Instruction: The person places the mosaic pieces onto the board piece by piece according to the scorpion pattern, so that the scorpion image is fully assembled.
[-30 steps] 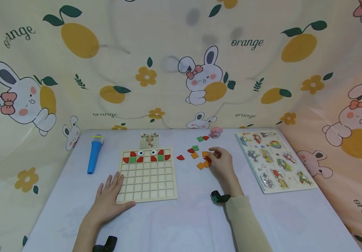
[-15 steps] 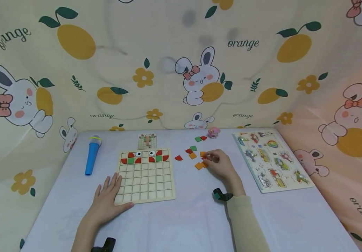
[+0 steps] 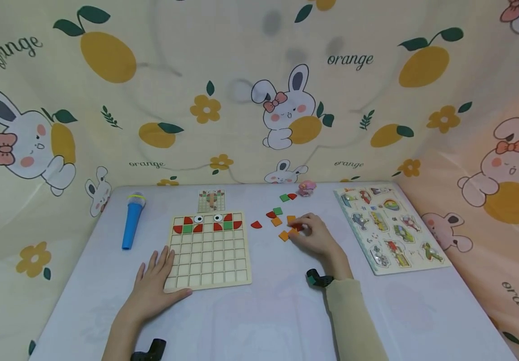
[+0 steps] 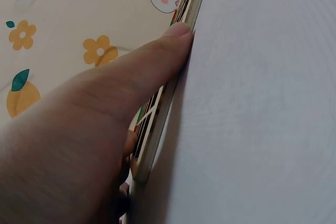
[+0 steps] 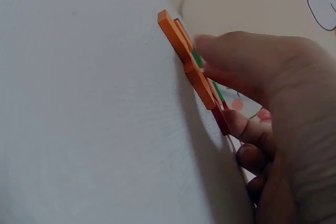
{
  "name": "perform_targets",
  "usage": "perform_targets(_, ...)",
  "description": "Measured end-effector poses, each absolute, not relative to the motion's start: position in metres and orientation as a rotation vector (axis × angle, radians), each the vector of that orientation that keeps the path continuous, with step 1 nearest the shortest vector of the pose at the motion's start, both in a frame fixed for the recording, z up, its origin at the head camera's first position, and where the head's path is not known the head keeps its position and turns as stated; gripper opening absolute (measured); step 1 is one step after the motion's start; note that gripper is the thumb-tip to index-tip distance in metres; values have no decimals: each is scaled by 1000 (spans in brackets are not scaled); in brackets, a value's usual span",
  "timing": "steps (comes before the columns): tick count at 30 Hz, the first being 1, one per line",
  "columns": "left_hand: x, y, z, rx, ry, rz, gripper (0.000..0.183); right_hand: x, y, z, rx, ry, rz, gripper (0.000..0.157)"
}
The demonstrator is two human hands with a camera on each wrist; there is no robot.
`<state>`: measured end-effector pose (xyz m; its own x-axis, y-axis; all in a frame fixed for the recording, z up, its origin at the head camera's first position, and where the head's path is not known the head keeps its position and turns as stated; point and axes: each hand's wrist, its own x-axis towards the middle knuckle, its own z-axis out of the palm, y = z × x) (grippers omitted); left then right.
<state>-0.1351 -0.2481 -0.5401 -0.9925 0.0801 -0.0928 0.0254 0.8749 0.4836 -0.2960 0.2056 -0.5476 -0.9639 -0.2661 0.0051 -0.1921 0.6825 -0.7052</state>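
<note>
My left hand (image 3: 153, 288) rests spread at the near left corner of a pale wooden grid board (image 3: 209, 260). Its fingers lie on the left edge; the thumb presses along the near edge, as the left wrist view shows. Red quarter-circle pieces, green squares (image 3: 188, 228) and two eye pieces (image 3: 198, 219) fill spots in the board's far rows. Right of the board, my right hand (image 3: 318, 235) reaches into loose orange square pieces (image 5: 198, 85), thumb and fingers bent but apart. A fingertip is right at a red piece (image 5: 220, 121), partly hidden by the hand.
Behind the board lies a small pattern card (image 3: 211, 201). A blue toy microphone (image 3: 132, 223) is at the left, a picture puzzle board (image 3: 392, 230) at the right. A pink figurine (image 3: 307, 188) stands at the back edge, near loose green and red pieces (image 3: 285, 198).
My right hand has lowered onto the orange and red pieces, its thumb and fingers shifting slightly left among them. My left hand stays on the board.
</note>
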Motion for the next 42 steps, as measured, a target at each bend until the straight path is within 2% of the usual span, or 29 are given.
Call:
perform_targets(5,-136,-250,-542,77,2934,742,128,-302,200,-550,-314,2869,-1193,40)
perform_targets(19,-135,-253,-544,62,2938,728,128,-309,171,-542,-109,2946,-1107,42)
perform_targets(27,-138,-251,-547,72,2940,714,128,-333,160,-538,-210,2923,-1003,39)
perform_targets(37,-137,-252,-545,60,2947,709,128,-343,157,-536,-374,2915,-911,34)
perform_targets(42,-137,-251,-546,78,2951,707,127,-346,159,-539,-352,2884,-972,34)
